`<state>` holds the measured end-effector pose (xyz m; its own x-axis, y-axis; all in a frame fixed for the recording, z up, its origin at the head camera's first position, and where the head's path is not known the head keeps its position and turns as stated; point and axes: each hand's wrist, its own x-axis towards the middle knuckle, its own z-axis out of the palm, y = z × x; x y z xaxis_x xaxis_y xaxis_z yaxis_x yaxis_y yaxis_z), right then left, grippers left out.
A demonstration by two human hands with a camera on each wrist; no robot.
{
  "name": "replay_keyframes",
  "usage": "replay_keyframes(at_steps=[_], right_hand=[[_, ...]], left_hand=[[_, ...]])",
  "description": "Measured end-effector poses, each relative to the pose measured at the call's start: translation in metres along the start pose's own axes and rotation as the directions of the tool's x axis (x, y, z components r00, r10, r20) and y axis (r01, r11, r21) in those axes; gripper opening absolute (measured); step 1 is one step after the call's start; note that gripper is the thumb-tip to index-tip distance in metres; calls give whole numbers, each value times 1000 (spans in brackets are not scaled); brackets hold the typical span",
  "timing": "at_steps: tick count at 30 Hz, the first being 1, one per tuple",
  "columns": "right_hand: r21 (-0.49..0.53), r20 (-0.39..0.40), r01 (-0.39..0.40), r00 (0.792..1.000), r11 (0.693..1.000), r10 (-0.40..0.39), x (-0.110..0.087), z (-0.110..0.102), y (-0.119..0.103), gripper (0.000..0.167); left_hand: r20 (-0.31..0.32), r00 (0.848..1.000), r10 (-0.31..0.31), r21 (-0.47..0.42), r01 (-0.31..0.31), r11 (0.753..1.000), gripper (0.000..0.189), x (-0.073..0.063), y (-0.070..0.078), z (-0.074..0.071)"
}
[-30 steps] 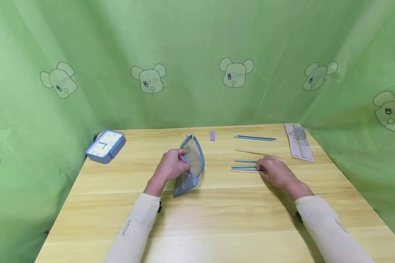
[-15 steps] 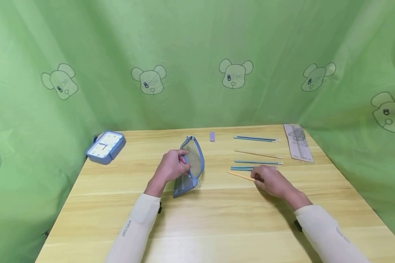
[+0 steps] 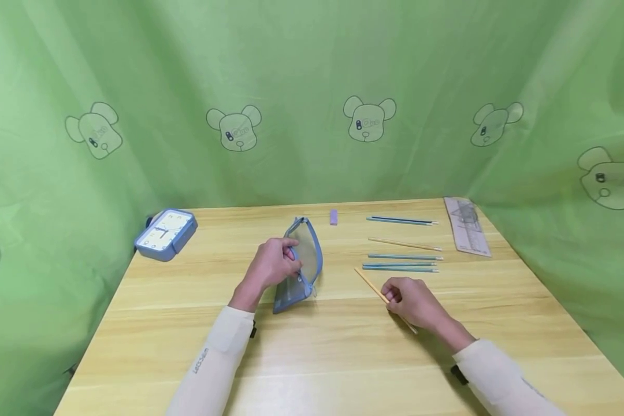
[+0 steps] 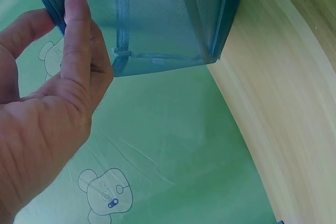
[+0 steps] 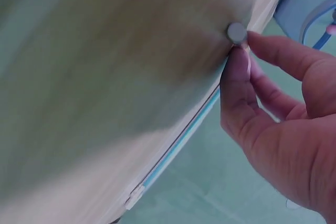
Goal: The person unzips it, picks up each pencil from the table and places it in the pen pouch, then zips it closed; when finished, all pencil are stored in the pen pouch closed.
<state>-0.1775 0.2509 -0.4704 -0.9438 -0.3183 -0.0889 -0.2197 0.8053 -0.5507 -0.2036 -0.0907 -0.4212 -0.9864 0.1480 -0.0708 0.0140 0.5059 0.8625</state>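
My left hand (image 3: 271, 263) pinches the rim of a blue mesh zip pencil case (image 3: 290, 292), which stands with its mouth gaping to the right. The left wrist view shows the thumb and fingers on the zipped edge of the pencil case (image 4: 152, 24). My right hand (image 3: 415, 303) pinches a yellow pencil (image 3: 369, 282) near its middle, slanted over the table. One round grey end of the pencil (image 5: 236, 33) faces the camera in the right wrist view, at the fingertips. Just beyond that hand lie several blue pencils (image 3: 400, 269).
Farther back on the wooden table (image 3: 312, 358) lie another yellow pencil (image 3: 403, 244), two blue pencils (image 3: 400, 220) and a purple eraser (image 3: 334, 217). A ruler set (image 3: 468, 228) is at the far right. A blue clock (image 3: 166, 234) stands far left. Green curtain (image 3: 301, 162) surrounds the table.
My right hand has taken the yellow pencil from beside the blue pencils, drawn it nearer and swung it to a steeper slant. The left hand and pencil case have stayed put.
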Motion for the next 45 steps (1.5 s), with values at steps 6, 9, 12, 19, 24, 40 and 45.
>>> replay_keyframes(at_steps=[6,9,12,19,24,40,45], right_hand=[[43,-2,-70,998,997,70,0,1,-5,16],[56,4,-89,996,994,89,0,2,-6,17],[71,12,-110,994,991,109,1,2,-6,17],[158,28,-163,987,974,161,4,-2,-6,21],[372,32,-189,981,909,191,10,-3,-3,29],[834,155,-191,982,518,112,59,-8,-84,31],[809,207,-227,973,543,99,71,2,-96,31]], left_hand=[[2,1000,5,1,-5,1000,59,0,1,0],[4,1000,5,6,-5,1000,59,1,1,0],[4,1000,7,8,-7,1000,59,1,1,0],[-1,1000,9,11,-9,1000,58,3,0,0],[6,1000,3,9,-3,1000,59,3,2,2],[-8,1000,12,43,-12,999,61,2,-1,8],[-19,999,39,57,-38,998,62,1,1,10]])
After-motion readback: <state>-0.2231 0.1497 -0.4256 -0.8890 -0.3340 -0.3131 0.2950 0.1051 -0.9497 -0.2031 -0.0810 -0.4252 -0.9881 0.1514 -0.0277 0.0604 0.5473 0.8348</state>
